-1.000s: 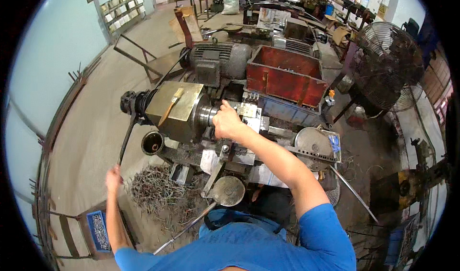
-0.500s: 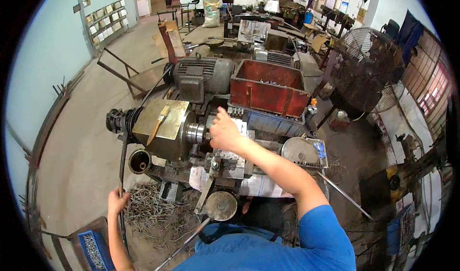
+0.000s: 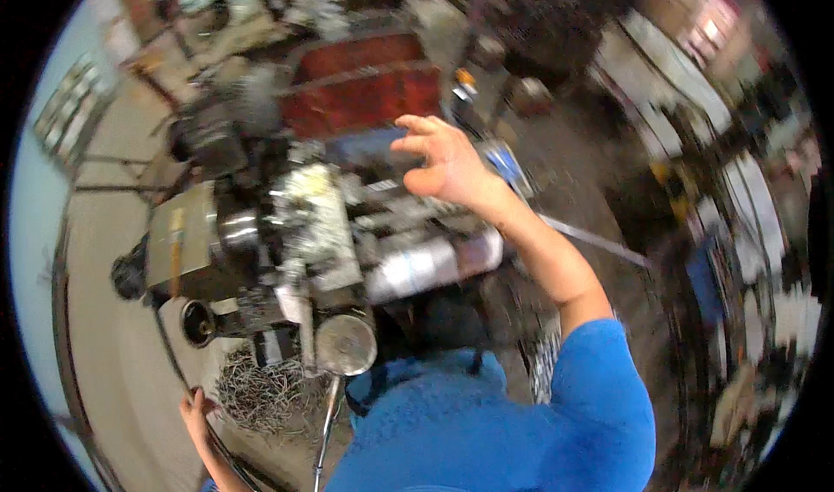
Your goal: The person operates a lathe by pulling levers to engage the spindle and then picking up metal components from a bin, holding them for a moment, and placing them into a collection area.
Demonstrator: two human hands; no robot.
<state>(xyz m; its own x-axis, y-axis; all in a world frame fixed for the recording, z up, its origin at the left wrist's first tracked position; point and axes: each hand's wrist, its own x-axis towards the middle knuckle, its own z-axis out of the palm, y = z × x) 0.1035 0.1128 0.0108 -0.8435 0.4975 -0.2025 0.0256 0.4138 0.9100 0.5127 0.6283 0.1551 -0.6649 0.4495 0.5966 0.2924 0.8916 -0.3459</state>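
My right hand (image 3: 443, 163) is raised over the right side of a lathe-like machine, fingers apart and nothing in it. It hovers in front of a red bin (image 3: 363, 96). Low on the left, my left hand (image 3: 196, 412) has its fingers round a long dark rod (image 3: 169, 342) that runs up to the machine. A brush (image 3: 176, 244) with a wooden handle lies on the brass-coloured headstock box (image 3: 196, 222). Beside the box is a shiny round spindle (image 3: 237, 229). The slide (image 3: 317, 222) to its right is blurred, so small parts cannot be made out.
A round metal disc (image 3: 347, 346) stands out at the machine's front near my body. Curly metal shavings (image 3: 261, 392) heap on the floor at left. A blue bin (image 3: 369, 151) sits under the red one. A pale bar (image 3: 595, 238) sticks out at right; a large fan (image 3: 556, 31) stands behind.
The view has swung to the right and blurred, so the machine sits further left. My right hand has left the spindle and slide area and opened. My left hand remains on the rod.
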